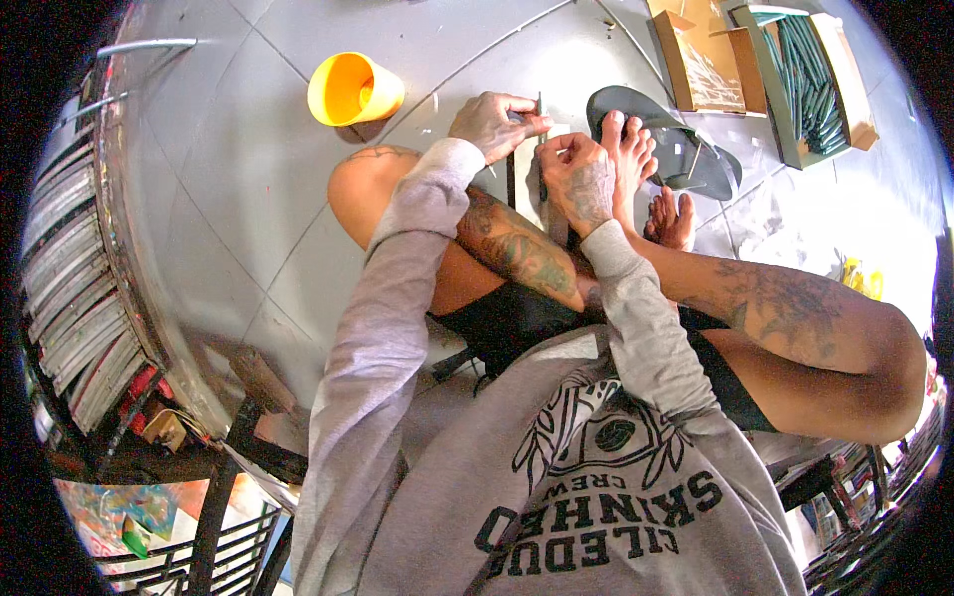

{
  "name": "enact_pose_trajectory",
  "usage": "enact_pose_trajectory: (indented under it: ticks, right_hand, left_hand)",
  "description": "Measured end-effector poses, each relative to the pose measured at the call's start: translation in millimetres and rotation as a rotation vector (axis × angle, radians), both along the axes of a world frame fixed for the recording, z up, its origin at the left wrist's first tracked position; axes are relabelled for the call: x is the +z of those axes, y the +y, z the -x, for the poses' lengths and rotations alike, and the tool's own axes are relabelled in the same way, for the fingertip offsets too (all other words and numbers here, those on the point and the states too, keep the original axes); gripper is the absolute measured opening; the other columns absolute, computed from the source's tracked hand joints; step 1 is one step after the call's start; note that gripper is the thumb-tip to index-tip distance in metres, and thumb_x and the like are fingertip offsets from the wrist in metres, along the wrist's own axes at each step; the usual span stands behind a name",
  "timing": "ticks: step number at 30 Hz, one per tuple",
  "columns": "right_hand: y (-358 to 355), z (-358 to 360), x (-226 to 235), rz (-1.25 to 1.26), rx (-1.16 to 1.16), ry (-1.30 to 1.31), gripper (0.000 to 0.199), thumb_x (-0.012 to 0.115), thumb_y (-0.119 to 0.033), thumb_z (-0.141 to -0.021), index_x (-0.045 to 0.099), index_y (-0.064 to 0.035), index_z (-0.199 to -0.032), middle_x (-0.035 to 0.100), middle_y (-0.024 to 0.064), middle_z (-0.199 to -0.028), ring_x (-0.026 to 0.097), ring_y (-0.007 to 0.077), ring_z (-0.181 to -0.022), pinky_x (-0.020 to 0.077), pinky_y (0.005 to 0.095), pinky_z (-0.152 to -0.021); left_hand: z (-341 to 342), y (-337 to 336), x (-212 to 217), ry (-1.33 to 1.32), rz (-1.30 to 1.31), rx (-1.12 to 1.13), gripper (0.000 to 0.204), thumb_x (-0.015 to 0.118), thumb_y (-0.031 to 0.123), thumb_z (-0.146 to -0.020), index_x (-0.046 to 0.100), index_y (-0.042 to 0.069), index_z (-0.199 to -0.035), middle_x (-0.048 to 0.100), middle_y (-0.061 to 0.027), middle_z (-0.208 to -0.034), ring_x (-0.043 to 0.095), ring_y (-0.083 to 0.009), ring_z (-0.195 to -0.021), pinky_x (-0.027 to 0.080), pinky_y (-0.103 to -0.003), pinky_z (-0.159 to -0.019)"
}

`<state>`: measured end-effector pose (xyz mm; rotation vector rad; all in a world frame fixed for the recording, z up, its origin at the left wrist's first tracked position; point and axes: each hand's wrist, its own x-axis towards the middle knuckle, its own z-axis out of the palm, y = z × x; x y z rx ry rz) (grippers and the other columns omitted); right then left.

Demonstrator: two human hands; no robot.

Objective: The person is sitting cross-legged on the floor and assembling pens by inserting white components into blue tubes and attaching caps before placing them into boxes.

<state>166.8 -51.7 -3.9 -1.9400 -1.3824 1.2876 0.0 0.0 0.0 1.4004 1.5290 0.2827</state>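
My left hand [494, 124] is closed in a pinch, its fingertips on a slim dark green stick [541, 102] that points away from me. My right hand [578, 177] lies just nearer and to the right, thumb and fingers pinched at the stick's near end; the fingers partly hide it. Beneath both hands, a pale flat strip with a dark edge [527, 184] lies between my crossed legs. To the right stands an open box [788, 134] of several slim dark green sticks like the one in my fingers.
A yellow cup [343, 87] lies tipped on the grey tiled floor, far left of my hands. Beside my bare foot rests a black flip-flop [701, 164]. An open cardboard box [696, 65] stands at the far right. A slatted metal rack [75, 268] lines the left side.
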Motion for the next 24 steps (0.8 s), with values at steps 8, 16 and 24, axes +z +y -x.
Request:
enact_pose_trajectory:
  ticks: [8,16,24]
  right_hand:
    - [5.4,8.2,46.2,-0.088,0.043,-0.134,0.033,0.07,-0.043,-0.077,0.078,-0.0116,-0.085,0.052,0.0267,-0.128,0.037,0.0447,-0.125,0.0256,0.0563,-0.105]
    - [2.4,-14.0,25.5,-0.311,0.198,-0.637,0.08,0.079,-0.043,-0.066,0.051,0.0015,-0.128,0.042,0.0278,-0.136,0.035,0.0457,-0.129,0.0258,0.0569,-0.106]
    - [0.2,-17.5,19.0,-0.314,0.167,-0.663,0.096,0.082,-0.043,-0.062,0.041,0.0016,-0.137,0.04,0.0289,-0.139,0.034,0.0472,-0.131,0.0244,0.0586,-0.108]
  left_hand:
    - [7.0,9.5,2.4,0.064,-0.027,-0.002,0.068,0.074,0.061,-0.077,0.073,0.006,-0.116,0.07,-0.0197,-0.119,0.066,-0.0301,-0.112,0.049,-0.039,-0.099]
    - [5.4,2.0,-7.6,-0.001,0.003,0.001,0.065,0.073,0.062,-0.078,0.075,0.009,-0.115,0.073,-0.0171,-0.113,0.069,-0.0284,-0.107,0.05,-0.038,-0.095]
    - [2.5,-2.0,-13.1,0.014,-0.081,0.009,0.056,0.073,0.057,-0.081,0.076,0.011,-0.112,0.074,-0.0141,-0.108,0.07,-0.026,-0.1,0.052,-0.037,-0.09]
